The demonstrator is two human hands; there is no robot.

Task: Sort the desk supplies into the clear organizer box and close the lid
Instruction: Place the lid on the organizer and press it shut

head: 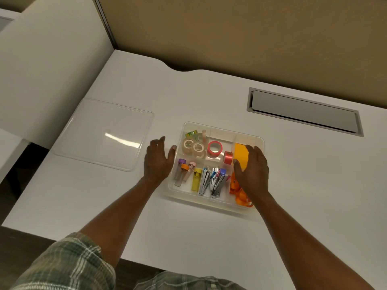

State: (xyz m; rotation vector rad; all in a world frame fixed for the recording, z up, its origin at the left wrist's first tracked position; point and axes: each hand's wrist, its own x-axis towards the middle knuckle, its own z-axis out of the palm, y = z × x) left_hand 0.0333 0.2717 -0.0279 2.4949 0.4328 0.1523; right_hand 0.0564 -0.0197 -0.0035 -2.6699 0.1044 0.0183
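Both hands were open: left hand [158, 162] beside the box [249, 138], right hand [252, 170] over its right compartment; lid [100, 132] lay apart on desk [188, 237].

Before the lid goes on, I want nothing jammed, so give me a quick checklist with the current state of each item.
1. Lid free on the desk, left of the box: ok.
2. No loose supplies on the desk: ok.
3. Left hand empty, beside the organizer box: ok.
4. Right hand clear of the box: not ok, it is over the right compartment.
5. Nothing above the rim: cannot tell; pink tape roll stands on edge.
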